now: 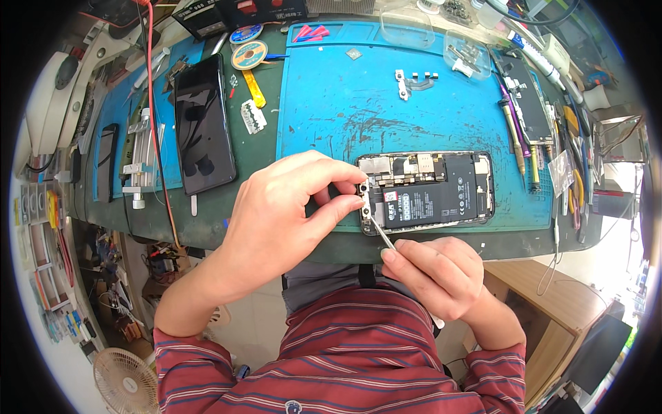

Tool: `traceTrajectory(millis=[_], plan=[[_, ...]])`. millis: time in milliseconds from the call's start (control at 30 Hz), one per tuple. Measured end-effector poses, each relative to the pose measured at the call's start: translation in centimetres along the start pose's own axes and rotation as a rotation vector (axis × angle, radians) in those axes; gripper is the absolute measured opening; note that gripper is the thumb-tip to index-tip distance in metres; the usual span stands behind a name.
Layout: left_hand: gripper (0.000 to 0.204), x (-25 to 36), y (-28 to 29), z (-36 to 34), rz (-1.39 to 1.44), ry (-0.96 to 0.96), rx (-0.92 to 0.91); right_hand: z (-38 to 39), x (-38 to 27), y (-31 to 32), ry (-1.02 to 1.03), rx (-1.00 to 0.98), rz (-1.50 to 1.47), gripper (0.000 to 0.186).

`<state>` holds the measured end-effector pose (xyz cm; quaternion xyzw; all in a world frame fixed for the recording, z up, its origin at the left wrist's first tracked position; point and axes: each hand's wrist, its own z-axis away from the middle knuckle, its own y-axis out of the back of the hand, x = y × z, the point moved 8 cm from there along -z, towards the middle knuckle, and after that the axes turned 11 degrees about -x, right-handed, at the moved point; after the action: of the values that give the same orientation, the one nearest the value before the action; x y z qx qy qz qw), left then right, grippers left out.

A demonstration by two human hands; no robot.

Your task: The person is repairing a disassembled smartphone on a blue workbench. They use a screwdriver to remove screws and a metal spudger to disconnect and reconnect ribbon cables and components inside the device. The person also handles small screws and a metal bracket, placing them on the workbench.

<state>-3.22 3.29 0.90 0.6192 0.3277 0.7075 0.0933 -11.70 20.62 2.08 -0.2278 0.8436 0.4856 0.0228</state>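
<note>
An opened phone [476, 217] lies crosswise on the blue work mat, its black battery [422, 201] and circuit board [400, 181] exposed. At its left end sits a small silver bracket [366, 215] with dark round parts. My left hand [276, 196] comes in from the left, thumb and forefinger pinched on this bracket. From the lower right, my right hand [441, 272] grips slim metal tweezers [381, 232], whose tip touches or nearly touches the bracket's lower part. The fingers hide part of the bracket's left side.
Farther back on the blue mat [331, 96] lies a flex cable with a bracket [412, 84]. A clear box of small parts [467, 54] stands behind. Left are a large dark phone [205, 124], a razor blade [253, 116] and a clamp fixture [141, 155]; right, several screwdrivers [512, 134] and pliers [578, 186].
</note>
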Motion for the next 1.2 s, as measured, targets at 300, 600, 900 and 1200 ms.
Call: traceTrajectory(millis=[300,600,900,1200], plan=[[0.024,1.3,0.3,1.1,-0.197,-0.213,0.061,0.0,-0.1,-0.1,0.017,0.036,0.029,0.026],[0.033,3.1,-0.8,2.9,-0.569,-0.606,0.059,0.2,-0.1,-0.3,0.012,0.040,0.039,0.025],[0.036,3.3,-0.7,2.8,-0.615,-0.625,0.015,0.0,-0.1,-0.1,0.007,0.034,0.032,0.024],[0.037,3.3,-0.9,2.8,-0.633,-0.638,-0.003,0.1,-0.2,-0.2,0.018,0.036,0.033,0.024]])
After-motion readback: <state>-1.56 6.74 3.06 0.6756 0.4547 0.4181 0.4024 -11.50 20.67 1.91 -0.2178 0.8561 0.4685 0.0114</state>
